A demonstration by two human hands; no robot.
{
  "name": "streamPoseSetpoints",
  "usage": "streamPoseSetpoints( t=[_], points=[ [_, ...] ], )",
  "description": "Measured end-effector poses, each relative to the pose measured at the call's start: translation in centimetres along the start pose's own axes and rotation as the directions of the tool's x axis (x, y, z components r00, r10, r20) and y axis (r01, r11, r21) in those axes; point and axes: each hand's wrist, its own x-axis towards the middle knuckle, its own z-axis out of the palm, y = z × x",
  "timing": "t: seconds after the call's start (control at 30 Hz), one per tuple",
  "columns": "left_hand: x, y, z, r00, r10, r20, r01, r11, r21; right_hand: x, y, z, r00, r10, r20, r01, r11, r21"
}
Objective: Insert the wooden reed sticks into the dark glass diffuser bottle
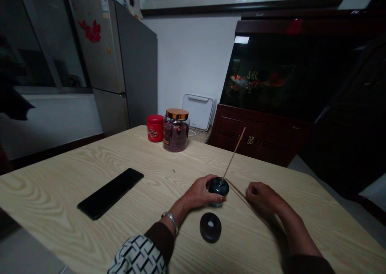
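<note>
Nearest the body, just in front of the dark round canister (218,187), lies a round black disc (210,227) with a pale centre, on the pine-look tabletop (126,153). Left hand (199,192), silver bangle (171,221) at the wrist, wraps the canister's side, fingers curled closed around it. One thin wooden stick (233,155) rises from the canister's top, tilted away; a firm wrapped hold like this suits it, fingers kept clear of the stick. Further sticks (238,193) slant from the canister toward the right hand (262,197), which is curled and loosely closed at their far end; pinch or mere contact, cannot tell. Left of the canister, a black smartphone (110,193). Beyond it, a jar of dried rosebuds (176,131) and a red tin (155,127). Furthest, a wooden cabinet (262,137) under a fish tank (280,77).
</note>
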Motion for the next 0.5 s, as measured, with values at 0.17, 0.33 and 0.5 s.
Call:
streamPoseSetpoints(
  t=[0.17,0.33,0.5],
  points=[
    [-0.1,0.3,0.0,1.000,0.001,0.002,-0.001,1.000,0.008,0.3,0.3,0.1,1.000,0.005,0.006,-0.005,1.000,-0.007],
    [-0.2,0.5,0.1,1.000,0.006,0.002,-0.006,1.000,0.012,0.4,0.6,1.0,0.999,0.010,0.036,-0.008,0.999,-0.039],
    [-0.2,0.3,0.0,1.000,0.008,-0.007,-0.008,1.000,0.015,0.3,0.4,1.1,0.998,-0.010,0.057,0.012,0.999,-0.041]
  ],
)
